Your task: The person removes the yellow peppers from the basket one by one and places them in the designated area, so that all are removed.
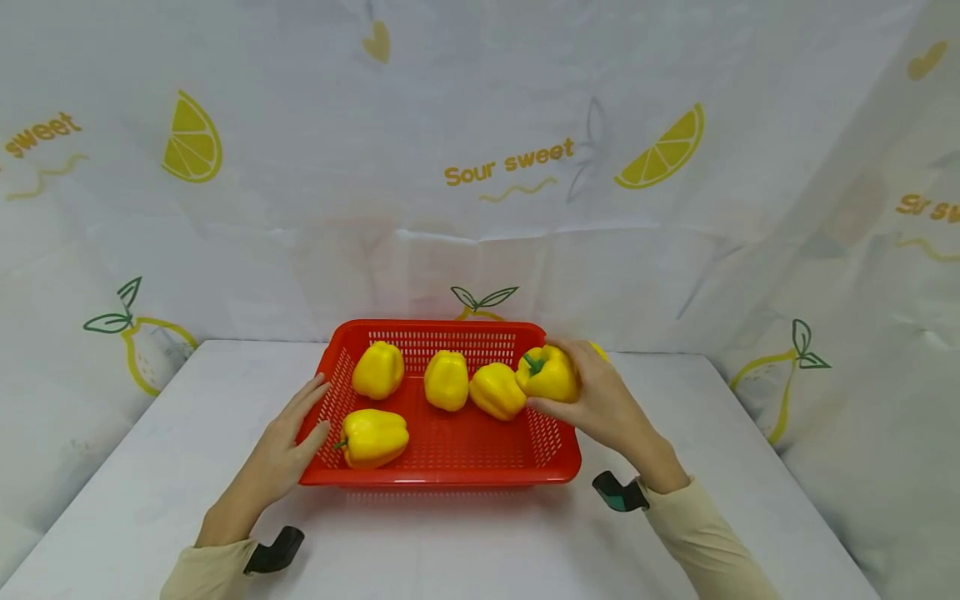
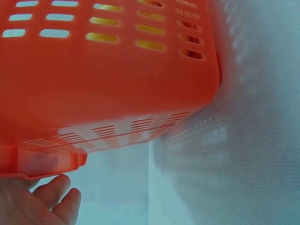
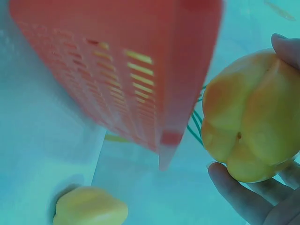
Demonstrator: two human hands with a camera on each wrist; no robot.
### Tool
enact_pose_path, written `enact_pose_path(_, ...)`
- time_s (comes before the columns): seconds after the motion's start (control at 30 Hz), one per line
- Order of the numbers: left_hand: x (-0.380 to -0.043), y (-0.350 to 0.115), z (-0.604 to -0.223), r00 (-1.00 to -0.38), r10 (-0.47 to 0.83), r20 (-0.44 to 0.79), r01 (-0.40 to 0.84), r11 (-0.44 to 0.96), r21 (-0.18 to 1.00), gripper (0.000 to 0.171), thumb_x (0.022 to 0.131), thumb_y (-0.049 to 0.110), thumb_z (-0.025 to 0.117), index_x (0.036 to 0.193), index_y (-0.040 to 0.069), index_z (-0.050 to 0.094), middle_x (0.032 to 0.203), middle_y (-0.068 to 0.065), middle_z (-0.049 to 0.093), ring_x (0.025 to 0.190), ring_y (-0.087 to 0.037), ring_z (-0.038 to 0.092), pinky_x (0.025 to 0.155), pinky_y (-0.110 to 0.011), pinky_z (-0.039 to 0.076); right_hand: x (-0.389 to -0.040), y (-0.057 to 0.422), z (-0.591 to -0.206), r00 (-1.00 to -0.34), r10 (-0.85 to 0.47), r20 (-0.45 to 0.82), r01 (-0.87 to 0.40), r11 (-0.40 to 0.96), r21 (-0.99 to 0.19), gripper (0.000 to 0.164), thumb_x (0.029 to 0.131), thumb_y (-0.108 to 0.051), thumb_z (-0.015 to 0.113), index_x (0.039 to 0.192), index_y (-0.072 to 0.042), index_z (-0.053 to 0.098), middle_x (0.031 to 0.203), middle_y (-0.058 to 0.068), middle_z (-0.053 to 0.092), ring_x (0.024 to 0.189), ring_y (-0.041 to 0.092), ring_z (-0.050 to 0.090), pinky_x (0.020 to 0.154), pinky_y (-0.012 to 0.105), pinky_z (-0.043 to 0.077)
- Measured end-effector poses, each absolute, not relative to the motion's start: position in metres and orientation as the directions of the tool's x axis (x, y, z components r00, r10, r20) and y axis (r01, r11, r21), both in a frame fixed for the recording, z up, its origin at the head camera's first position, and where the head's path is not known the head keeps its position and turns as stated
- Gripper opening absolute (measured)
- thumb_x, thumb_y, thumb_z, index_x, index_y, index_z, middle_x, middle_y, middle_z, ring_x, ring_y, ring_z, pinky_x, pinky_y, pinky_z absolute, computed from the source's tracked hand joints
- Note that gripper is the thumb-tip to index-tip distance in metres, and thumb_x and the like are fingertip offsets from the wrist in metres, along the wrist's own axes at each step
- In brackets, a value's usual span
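Note:
A yellow bell pepper (image 1: pixel 551 377) with a green stem is gripped by my right hand (image 1: pixel 603 404) at the right rim of the red basket (image 1: pixel 457 475). In the right wrist view the bell pepper's lobed end faces the camera, fingers and thumb around it. My left hand (image 1: pixel 279 457) rests at the basket's left rim, its fingers fairly straight. The left wrist view has its fingertips by the rim. Several yellow bell peppers lie in the basket, among them one at the front left (image 1: pixel 375 438) and one at the back left (image 1: pixel 378 371).
Outside the basket, to its right, another yellow bell pepper (image 3: pixel 91 208) lies on the white table (image 1: pixel 465 550); my right hand mostly hides it in the head view. A white curtain (image 1: pixel 315 183) with lemon prints hangs behind the table and along its sides.

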State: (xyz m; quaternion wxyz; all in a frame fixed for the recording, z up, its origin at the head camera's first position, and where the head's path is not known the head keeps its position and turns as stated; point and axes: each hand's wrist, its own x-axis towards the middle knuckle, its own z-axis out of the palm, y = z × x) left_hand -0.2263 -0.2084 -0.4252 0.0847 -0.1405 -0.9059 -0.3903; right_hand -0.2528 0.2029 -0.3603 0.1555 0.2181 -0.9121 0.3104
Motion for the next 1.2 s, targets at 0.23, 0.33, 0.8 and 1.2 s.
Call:
enact_pose_path(0.23,-0.227,-0.209,-0.426,-0.945,0.190,0.267,0.325,0.657,0.681,0.055,0.099,0.015,0.053,0.151,0.003,0.037,0.162,-0.017,0.027,0.146,-0.045,0.029,0.111,-0.071,0.029,-0.256,0.213,-0.359,-0.865,-0.287,0.412,-0.476,0.730,-0.491,0.078,0.077,-0.030,0.086,0.141,-0.008,0.047,0.130,0.011,0.058,0.104,0.025,0.059,0.080,0.038,0.059)
enact_pose_path(0.33,-0.227,-0.209,-0.427,-0.943,0.191,0.271,0.329,0.657,0.679,0.055,0.099,0.015,0.053,0.151,0.003,0.037,0.162,-0.017,0.027,0.146,-0.045,0.029,0.111,-0.071,0.029,-0.258,0.217,-0.360,-0.869,-0.277,0.410,-0.467,0.731,-0.497,0.079,0.078,-0.030,0.085,0.142,-0.006,0.046,0.132,0.012,0.056,0.105,0.026,0.059,0.081,0.039,0.060)
enact_pose_path(0.8,-0.227,-0.209,-0.426,-0.948,0.185,0.259,0.315,0.663,0.679,0.056,0.099,0.015,0.053,0.151,0.004,0.037,0.162,-0.017,0.027,0.146,-0.044,0.028,0.112,-0.070,0.029,-0.265,0.231,-0.370,-0.876,-0.241,0.417,-0.441,0.750,-0.493,0.068,0.080,-0.028,0.084,0.136,-0.008,0.051,0.132,0.015,0.056,0.105,0.029,0.058,0.082,0.043,0.059)
enact_pose_path(1.2,-0.227,-0.209,-0.426,-0.949,0.181,0.259,0.312,0.667,0.677,0.056,0.099,0.015,0.053,0.151,0.004,0.037,0.162,-0.017,0.027,0.146,-0.044,0.029,0.112,-0.070,0.029,-0.269,0.244,-0.373,-0.892,-0.161,0.422,-0.390,0.744,-0.543,0.065,0.081,-0.022,0.083,0.135,-0.004,0.051,0.133,0.020,0.054,0.109,0.035,0.056,0.084,0.049,0.058)
